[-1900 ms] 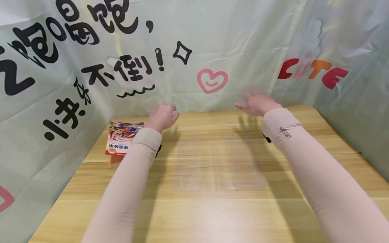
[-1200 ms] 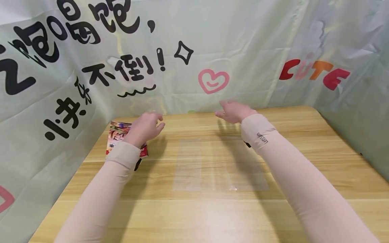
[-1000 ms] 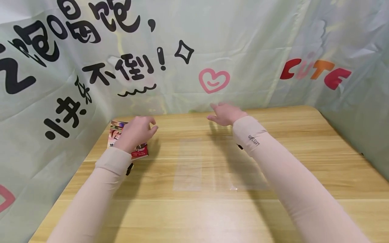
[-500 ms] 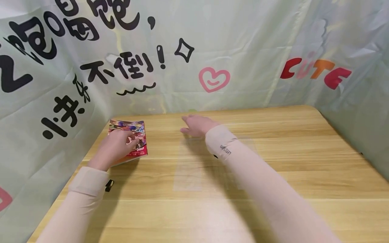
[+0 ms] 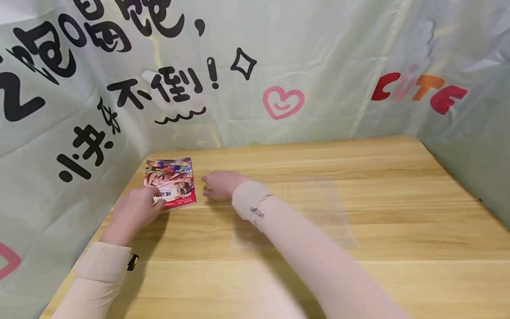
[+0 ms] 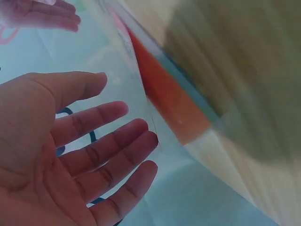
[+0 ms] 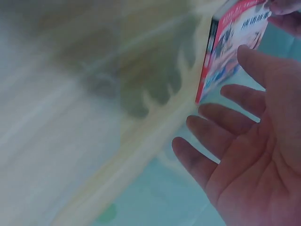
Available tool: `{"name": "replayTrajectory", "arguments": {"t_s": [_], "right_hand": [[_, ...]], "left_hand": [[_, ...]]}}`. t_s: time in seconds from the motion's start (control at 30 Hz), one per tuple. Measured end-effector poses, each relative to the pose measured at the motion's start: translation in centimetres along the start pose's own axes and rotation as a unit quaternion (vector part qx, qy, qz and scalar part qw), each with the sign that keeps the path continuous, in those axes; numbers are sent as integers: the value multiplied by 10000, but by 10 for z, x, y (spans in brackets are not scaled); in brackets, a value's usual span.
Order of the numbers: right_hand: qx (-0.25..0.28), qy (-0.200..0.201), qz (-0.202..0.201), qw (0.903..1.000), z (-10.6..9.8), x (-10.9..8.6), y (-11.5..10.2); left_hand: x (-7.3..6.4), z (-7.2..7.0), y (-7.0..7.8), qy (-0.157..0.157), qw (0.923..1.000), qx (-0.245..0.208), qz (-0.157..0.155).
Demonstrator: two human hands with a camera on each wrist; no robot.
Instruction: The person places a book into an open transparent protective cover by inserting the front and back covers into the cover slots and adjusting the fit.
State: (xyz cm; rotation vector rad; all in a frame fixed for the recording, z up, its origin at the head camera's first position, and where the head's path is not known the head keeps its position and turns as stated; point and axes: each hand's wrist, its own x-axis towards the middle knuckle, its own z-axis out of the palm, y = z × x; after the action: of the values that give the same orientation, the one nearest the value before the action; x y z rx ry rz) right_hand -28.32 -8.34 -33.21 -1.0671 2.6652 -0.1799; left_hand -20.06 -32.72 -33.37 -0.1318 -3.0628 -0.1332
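Observation:
A paperback book (image 5: 171,170) with a colourful, red-edged cover lies at the far left of the table in the head view. My left hand (image 5: 135,210) is over its near left corner, thumb and fingers apart. In the left wrist view those fingers (image 6: 106,150) extend beside the book's orange page edge (image 6: 164,89); whether they touch it I cannot tell. My right hand (image 5: 224,184) hovers just right of the book, holding nothing. Its fingers (image 7: 225,120) are spread and loosely bent in the right wrist view, apart from the book's spine side (image 7: 209,56).
A clear plastic sheet (image 5: 322,204) lies flat mid-table, partly behind my right forearm. The wooden table (image 5: 398,230) meets a pale printed cloth (image 5: 326,66) at the back and sides.
My left hand has moved left and nearer, across the book to its near left corner. The right hand has swept left from the back of the table to beside the book.

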Motion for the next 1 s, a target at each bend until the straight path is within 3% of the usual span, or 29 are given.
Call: {"name": "replayTrajectory", "arguments": {"t_s": [0.1,0.37,0.63,1.0], "right_hand": [[-173,48,-280,9994,5,8,-15],[-650,2,-454,9969,16,20,-42],[-1043,187,-506,9931,28,23,-47],[-1221,221,-586,9905,27,20,-55]], "left_hand": [[-4,2,-5,-10,10000,5,-35],[-10,11,-16,-210,9995,-106,-186],[-12,18,-19,-599,9978,-165,-221],[-10,25,-23,-574,9980,-237,-149]]}}
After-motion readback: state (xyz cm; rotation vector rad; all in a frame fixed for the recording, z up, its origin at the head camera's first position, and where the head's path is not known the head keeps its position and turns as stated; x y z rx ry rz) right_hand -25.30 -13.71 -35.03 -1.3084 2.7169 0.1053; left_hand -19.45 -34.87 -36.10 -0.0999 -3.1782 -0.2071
